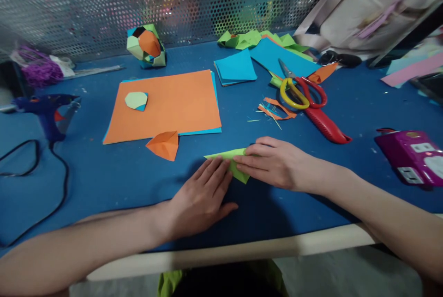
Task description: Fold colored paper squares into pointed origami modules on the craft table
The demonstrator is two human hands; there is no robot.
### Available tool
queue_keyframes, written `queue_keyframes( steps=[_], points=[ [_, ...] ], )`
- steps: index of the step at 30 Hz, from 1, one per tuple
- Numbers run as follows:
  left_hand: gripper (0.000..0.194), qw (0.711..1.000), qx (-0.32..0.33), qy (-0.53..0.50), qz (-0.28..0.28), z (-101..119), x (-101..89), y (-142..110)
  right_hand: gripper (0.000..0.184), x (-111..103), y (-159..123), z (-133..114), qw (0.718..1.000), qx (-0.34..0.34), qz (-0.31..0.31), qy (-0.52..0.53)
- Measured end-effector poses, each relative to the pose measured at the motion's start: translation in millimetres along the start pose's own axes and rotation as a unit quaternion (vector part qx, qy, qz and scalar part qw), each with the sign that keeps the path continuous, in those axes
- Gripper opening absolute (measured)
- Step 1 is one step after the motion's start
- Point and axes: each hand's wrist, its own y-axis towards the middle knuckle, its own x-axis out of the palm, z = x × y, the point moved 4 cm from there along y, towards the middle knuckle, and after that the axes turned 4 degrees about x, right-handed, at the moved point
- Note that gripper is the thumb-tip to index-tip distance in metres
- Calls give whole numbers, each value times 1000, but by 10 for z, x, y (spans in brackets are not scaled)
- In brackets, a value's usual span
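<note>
A folded piece of light green paper (238, 175) lies on the blue tabletop in front of me, close to the near edge. My left hand (204, 195) rests palm down, its stretched fingertips on the paper's left part and the thumb out to the side. From the right, my right hand (277, 163) lies with straight fingers over the paper's right end and hides it. Both hands press the paper flat; neither grips it. An orange folded paper piece (166, 146) sits to the left of my hands, at the front edge of an orange sheet stack (173, 98).
Scissors (294, 91) and a red-handled cutter (327, 125) lie right, beside paper scraps (277, 110). Blue squares (235, 68) and a multicoloured paper ball (147, 45) stand behind. A glue gun (48, 110) with cord is left; a purple power box (411, 156) is right.
</note>
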Motion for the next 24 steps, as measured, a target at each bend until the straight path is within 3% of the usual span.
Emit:
queue_keyframes(
  steps=[11, 20, 24],
  points=[
    [54, 1000, 11, -2, -18, -8, -25, 36, 32, -74, -46, 20, 999, 4, 25, -27],
    [60, 1000, 20, 3, -17, 12, -81, 84, 22, -169, -413, 138, 995, 82, 47, -36],
    [65, 999, 25, 17, -22, 30, -68, 79, 16, -232, -336, 130, 987, 146, 70, -8]
  ],
)
